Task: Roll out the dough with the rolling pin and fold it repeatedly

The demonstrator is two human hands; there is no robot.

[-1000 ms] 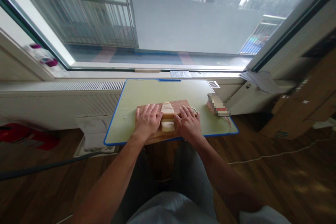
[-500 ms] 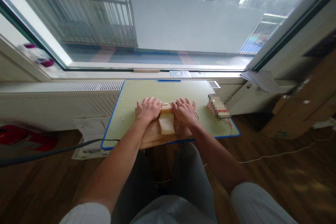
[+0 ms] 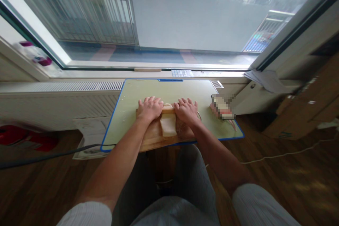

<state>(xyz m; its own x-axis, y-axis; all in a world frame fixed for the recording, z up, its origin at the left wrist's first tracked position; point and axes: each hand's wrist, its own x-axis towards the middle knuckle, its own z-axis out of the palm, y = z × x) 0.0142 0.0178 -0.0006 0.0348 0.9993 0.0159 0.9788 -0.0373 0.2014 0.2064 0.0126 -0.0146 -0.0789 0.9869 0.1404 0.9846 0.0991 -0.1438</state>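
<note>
A wooden rolling pin lies crosswise over a pale strip of dough on a wooden board. My left hand is on the pin's left part, fingers draped forward over it. On the right part, my right hand presses in the same way. Only the middle of the pin shows between my hands. The dough's long flat part reaches toward me, and a small end shows beyond the pin. Beside my right wrist a metal ring sticks out at the board's edge.
Beneath the board is a pale green table top with a blue rim. A blurred-out package lies on its right side. A radiator and window sill stand behind. A dark strap crosses at left; a cardboard box stands at right.
Both hands stay on the rolling pin, with hardly any shift over the dough. The camera view has moved slightly.
</note>
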